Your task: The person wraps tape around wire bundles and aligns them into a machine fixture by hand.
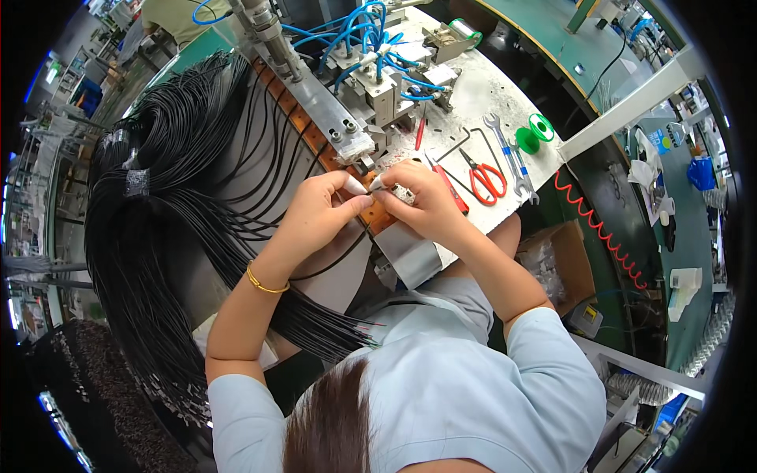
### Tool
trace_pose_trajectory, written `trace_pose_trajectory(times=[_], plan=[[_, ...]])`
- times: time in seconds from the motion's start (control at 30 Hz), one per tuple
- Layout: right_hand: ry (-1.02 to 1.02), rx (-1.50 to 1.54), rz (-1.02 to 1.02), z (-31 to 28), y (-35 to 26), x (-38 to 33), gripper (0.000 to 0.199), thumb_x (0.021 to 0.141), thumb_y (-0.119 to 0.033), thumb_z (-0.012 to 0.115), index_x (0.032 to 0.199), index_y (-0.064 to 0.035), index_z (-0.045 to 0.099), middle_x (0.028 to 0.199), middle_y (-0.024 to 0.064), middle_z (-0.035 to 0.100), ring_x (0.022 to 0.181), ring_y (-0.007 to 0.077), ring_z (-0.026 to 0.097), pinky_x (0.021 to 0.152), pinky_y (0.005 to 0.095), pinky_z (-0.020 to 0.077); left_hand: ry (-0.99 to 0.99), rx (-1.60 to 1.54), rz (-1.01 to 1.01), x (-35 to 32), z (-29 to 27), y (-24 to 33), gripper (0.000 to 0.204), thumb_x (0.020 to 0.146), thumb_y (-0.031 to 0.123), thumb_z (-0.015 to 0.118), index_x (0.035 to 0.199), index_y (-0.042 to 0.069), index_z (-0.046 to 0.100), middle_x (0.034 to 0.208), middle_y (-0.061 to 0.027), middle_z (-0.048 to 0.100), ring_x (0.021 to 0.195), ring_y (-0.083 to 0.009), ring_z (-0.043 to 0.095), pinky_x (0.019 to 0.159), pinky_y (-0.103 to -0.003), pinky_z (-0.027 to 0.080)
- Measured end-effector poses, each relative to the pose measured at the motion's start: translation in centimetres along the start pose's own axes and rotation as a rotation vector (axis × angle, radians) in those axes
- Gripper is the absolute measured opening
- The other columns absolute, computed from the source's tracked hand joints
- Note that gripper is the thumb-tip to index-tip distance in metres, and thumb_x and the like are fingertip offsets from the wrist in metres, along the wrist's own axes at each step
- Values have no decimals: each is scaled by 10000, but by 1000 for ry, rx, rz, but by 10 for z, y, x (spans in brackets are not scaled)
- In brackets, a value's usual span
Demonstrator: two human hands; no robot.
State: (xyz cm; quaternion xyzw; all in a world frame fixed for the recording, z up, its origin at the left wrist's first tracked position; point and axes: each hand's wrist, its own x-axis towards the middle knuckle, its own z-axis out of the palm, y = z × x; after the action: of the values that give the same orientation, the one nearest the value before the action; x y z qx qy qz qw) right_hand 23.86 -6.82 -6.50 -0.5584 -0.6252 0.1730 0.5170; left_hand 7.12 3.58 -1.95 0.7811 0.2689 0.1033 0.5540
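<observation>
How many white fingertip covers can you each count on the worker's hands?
2: one white cover on the left hand, another white cover on the right hand; others may be hidden.

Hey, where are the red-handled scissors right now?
In the head view, the scissors lie on the white worktop, right of the person's right hand and just left of the wrenches.

Your left hand and right hand meet at the orange strip. Black cables lie to your left, red-handled scissors to your right.
</observation>
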Motion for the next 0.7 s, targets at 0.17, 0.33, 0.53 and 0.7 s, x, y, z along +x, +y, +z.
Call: trace_pose_trajectory(times=[0.17, 0.33, 0.53, 0.7], plan=[[60, -260, -135, 9, -8, 0, 83, 794, -73, 653, 849, -32, 606, 773, 74, 601, 800, 245, 573, 754, 346, 422, 146, 117, -3, -3, 8, 3, 144, 848, 118, 664, 820, -19, 627, 660, 0, 598, 593, -35, 510, 538, -219, 411], [-34, -379, -64, -1, -16, -2, 97, 826, -103, 630, 838, -16, 588, 781, 97, 592, 793, 258, 569, 735, 347, 426, 101, -45, 4, 0, 6, -6, 134, 854, 119, 649, 806, -3, 622, 662, 31, 566, 603, -18, 483, 539, -215, 399], [3, 38, 74, -3, -4, 6, 142, 880, -146, 584, 852, -7, 571, 819, 132, 585, 792, 276, 561, 742, 360, 426, 35, -103, 13, -1, 3, 0, 141, 868, 134, 641, 815, 4, 623, 683, 54, 547, 621, -1, 451, 552, -204, 391], [-60, 171, 198, -5, -1, 4, 170, 910, -172, 560, 856, -10, 564, 825, 129, 580, 792, 263, 555, 737, 353, 423, 87, -46, 42, -4, 2, 6, 147, 844, 144, 662, 820, 6, 618, 699, -18, 596, 599, -95, 524, 568, -256, 425]])
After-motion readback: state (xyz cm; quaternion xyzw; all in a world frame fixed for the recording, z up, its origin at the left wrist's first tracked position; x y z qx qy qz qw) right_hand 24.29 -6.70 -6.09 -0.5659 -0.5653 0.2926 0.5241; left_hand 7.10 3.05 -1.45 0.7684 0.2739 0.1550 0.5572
